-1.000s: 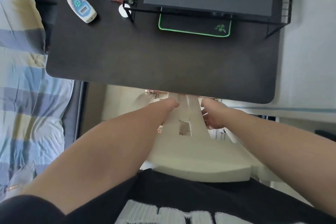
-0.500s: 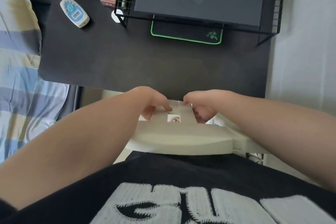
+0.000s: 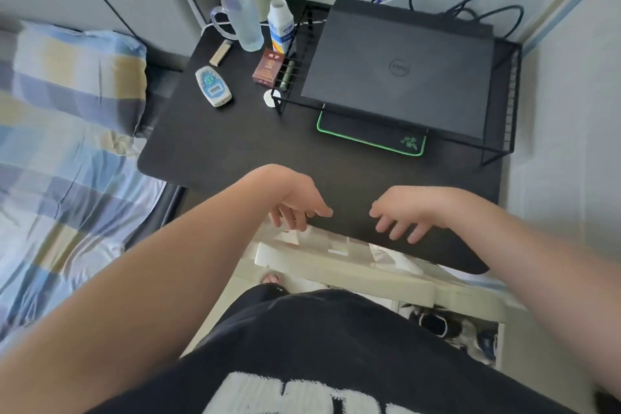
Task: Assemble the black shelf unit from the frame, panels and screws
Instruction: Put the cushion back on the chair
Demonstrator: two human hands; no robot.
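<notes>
A black wire shelf frame (image 3: pixel 497 148) stands at the back right of the black desk (image 3: pixel 235 144), with a closed dark laptop (image 3: pixel 400 74) lying on top of it. My left hand (image 3: pixel 295 202) and my right hand (image 3: pixel 403 212) hover over the desk's near edge, fingers loose and spread downward, holding nothing. Just below them a cream plastic chair (image 3: pixel 339 265) sits partly under the desk. No loose panels or screws show.
A green-edged mouse pad (image 3: pixel 373 138) lies under the frame. On the desk's left are a white remote (image 3: pixel 213 86), a lighter (image 3: pixel 220 53), a red box (image 3: pixel 267 68), a clear jug (image 3: pixel 247 22) and a white bottle (image 3: pixel 281 25). A checked bed (image 3: pixel 60 151) lies left, a wall right.
Both hands have let go of the cream chair and risen above the desk edge with fingers spread. The view has tilted up, showing the back of the desk.
</notes>
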